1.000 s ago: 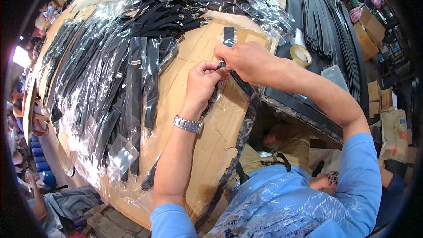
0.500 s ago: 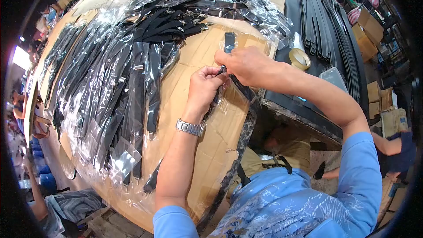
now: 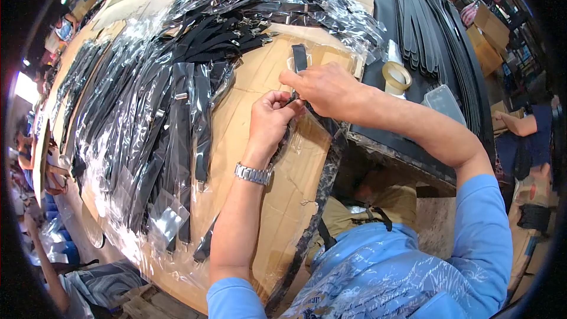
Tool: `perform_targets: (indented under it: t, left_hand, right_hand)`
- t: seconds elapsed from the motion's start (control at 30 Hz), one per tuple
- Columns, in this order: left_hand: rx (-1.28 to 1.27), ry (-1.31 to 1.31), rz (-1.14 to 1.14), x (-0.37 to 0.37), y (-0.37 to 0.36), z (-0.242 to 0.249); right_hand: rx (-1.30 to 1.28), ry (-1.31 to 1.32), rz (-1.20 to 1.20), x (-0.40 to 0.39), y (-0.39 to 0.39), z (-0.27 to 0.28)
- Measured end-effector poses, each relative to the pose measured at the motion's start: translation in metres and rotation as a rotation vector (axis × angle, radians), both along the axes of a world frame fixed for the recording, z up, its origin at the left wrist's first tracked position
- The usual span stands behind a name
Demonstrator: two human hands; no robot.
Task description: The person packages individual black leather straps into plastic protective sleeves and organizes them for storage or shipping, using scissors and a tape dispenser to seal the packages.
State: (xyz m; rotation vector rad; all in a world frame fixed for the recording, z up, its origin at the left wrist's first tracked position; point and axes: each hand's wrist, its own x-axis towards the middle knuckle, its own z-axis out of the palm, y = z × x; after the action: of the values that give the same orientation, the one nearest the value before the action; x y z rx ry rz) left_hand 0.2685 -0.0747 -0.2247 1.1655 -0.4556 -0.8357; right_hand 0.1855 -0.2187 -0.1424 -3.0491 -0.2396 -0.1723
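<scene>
My left hand (image 3: 270,119), below a wrist with a metal watch, pinches a black strap (image 3: 300,58) over the cardboard-covered table (image 3: 260,82). My right hand (image 3: 326,87) is closed on the same strap just beside the left fingertips. One end of the strap sticks out above my right hand, and another part hangs below both hands in clear plastic. The exact spot between my fingertips is mostly hidden. Left of my hands lie many black straps in clear plastic bags (image 3: 139,136), with metal clips showing on some.
Tape rolls (image 3: 397,77) and a clear plastic box (image 3: 444,104) lie on the black side table, beside long black strips (image 3: 416,29). Cardboard boxes (image 3: 489,38) stand at the far right. Other people are at the left edge, lower left, top right and right.
Both hands remain together on the strap, with little finger movement. The whole view has shifted slightly. The person at the right edge has changed posture.
</scene>
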Motion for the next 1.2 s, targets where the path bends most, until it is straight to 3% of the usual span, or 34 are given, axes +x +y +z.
perform_targets:
  t: [0.2, 0.4, 0.5, 0.6, 0.77, 0.87, 1.2]
  left_hand:
    - [0.014, -0.020, -0.012, 0.003, -0.001, -0.004]
    - [0.037, -0.035, -0.021, 0.004, 0.003, 0.000]
    - [0.012, 0.054, -0.020, 0.006, 0.003, 0.001]
    - [-0.009, 0.112, -0.008, 0.007, 0.004, 0.002]
    - [-0.006, 0.086, -0.010, 0.007, 0.002, -0.001]
    - [0.002, 0.065, -0.021, 0.007, 0.003, -0.001]
    - [-0.018, 0.098, -0.066, 0.009, 0.005, 0.006]
  right_hand:
    - [0.020, 0.011, -0.028, -0.001, 0.003, 0.000]
    - [-0.017, -0.258, -0.019, -0.006, -0.001, -0.002]
    - [0.198, -0.310, -0.197, -0.011, -0.012, -0.010]
    - [0.642, -0.298, -0.460, -0.031, -0.016, -0.017]
    - [1.309, -0.285, -0.348, -0.031, -0.006, -0.073]
    - [1.333, -0.249, -0.437, -0.024, 0.002, -0.071]
    - [1.311, -0.323, -0.416, -0.018, 0.008, -0.075]
